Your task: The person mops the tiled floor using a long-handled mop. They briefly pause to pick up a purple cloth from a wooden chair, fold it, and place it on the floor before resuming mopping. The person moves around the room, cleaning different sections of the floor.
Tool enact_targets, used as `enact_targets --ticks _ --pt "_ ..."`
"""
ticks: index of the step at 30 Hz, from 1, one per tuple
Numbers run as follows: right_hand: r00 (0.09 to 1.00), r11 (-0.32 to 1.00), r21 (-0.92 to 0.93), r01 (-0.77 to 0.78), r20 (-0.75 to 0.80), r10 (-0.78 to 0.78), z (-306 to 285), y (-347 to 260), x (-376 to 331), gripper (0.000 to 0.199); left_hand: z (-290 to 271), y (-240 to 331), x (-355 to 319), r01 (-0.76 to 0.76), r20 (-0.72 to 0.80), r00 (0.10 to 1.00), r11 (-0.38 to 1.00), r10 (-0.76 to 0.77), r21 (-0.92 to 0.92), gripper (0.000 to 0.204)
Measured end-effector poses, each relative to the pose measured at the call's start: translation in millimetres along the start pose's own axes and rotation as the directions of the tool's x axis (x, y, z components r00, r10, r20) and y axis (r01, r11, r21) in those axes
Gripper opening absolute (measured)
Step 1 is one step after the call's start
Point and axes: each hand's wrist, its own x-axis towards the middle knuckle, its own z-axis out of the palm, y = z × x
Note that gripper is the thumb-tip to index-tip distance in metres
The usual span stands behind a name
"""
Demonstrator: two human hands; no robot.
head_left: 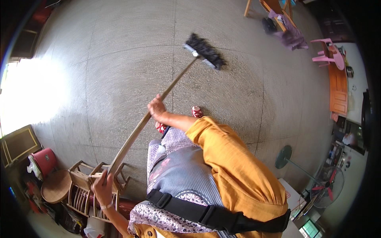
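A long wooden-handled broom [137, 131] slants across the view from lower left to upper middle. Its wide head of dark bristles [208, 51], with a pale bar along the near side, rests on the grey floor [127, 75] ahead of me and looks slightly smeared by motion. My right hand [157, 108] is wrapped round the middle of the handle. Lower down on the left, my left hand [103, 190] grips the handle near its top end. Beneath my right forearm, two red patterned shoes [196, 112] show on the floor.
Wooden chairs [79, 180], a round woven stool [56, 186] and a red bin [43, 159] crowd the lower left. A standing fan [326, 186] is at the lower right. At upper right are a pink plastic chair [329, 54] and wooden furniture draped with purple cloth [291, 33].
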Motion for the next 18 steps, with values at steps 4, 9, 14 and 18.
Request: enact_targets --ticks 4,9,14,18 --pt "0.972 0.969 0.21 0.132 0.163 -0.168 63.9 -127.9 20.9 0.015 -45.7 -49.5 -62.1 0.292 -0.12 0.941 0.94 -0.315 -0.177 0.021" --pt "0.745 0.902 0.297 0.314 0.511 -0.428 64.1 -227.7 57.8 0.02 -93.6 -101.7 -88.0 0.438 -0.227 0.858 0.887 -0.461 -0.149 0.023" --pt "0.744 0.89 0.293 0.349 0.492 -0.453 67.8 -231.7 75.6 0.03 -113.8 -108.8 -63.8 0.388 -0.271 0.868 0.909 -0.416 -0.151 0.024" --pt "0.772 0.897 0.314 0.312 0.467 -0.432 46.0 -180.4 93.7 0.029 -114.6 -116.2 -24.3 0.405 -0.227 0.872 0.9 -0.434 -0.162 0.024"
